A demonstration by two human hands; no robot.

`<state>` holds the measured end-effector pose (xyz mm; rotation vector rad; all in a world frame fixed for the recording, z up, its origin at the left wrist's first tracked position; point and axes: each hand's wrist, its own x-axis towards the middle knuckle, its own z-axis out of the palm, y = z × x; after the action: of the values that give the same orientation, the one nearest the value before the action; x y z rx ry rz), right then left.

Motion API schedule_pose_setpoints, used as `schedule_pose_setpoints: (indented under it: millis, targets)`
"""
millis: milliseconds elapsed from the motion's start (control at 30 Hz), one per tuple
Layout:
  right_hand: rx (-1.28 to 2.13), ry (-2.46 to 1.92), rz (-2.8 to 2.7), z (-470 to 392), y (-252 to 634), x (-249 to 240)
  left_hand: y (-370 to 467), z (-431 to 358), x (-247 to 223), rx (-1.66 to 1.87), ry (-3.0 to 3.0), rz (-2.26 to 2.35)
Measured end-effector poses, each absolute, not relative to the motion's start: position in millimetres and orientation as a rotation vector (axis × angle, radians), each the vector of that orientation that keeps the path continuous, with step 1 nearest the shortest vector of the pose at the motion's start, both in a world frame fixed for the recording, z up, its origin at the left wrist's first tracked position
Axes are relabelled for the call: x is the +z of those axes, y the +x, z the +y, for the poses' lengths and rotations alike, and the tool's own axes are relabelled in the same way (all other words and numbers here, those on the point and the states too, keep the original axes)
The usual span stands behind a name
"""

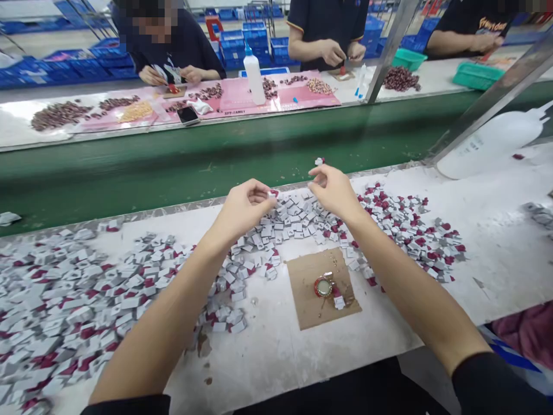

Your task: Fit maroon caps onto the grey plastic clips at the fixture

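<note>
My left hand [248, 207] is closed, its thumb and fingertips pinching a small white and dark red plastic piece [273, 194] above the far edge of the pile. My right hand [334, 189] is level with it on the right, thumb and index finger apart. Just beyond those fingers shows another white and dark red piece [319, 162] against the green belt; whether it touches them I cannot tell. Below, between my forearms, a brown cardboard square [302, 288] carries a red-rimmed bottle cap [323, 286] and a white and red piece [339, 301].
Heaps of similar pieces cover the left [108, 300] and right [410, 230] of my table. A green conveyor belt [173, 178] runs across beyond. A large white bottle [488, 144] lies by a metal post. Across the belt, several people work with small parts and a glue bottle [254, 78].
</note>
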<state>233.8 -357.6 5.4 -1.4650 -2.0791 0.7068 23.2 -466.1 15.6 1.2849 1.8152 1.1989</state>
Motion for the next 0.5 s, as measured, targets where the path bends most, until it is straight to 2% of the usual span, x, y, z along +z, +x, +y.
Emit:
schedule_pose_setpoints:
  millis: [233, 500]
  targets:
    - [0.509, -1.823, -1.989, -263, 180, -4, -15, -391, -10, 1.258, 1.133, 2.043]
    - [0.527, -1.499, -2.226, -257, 162, -21, -15, -350, -23, 1.062, 1.122, 2.135]
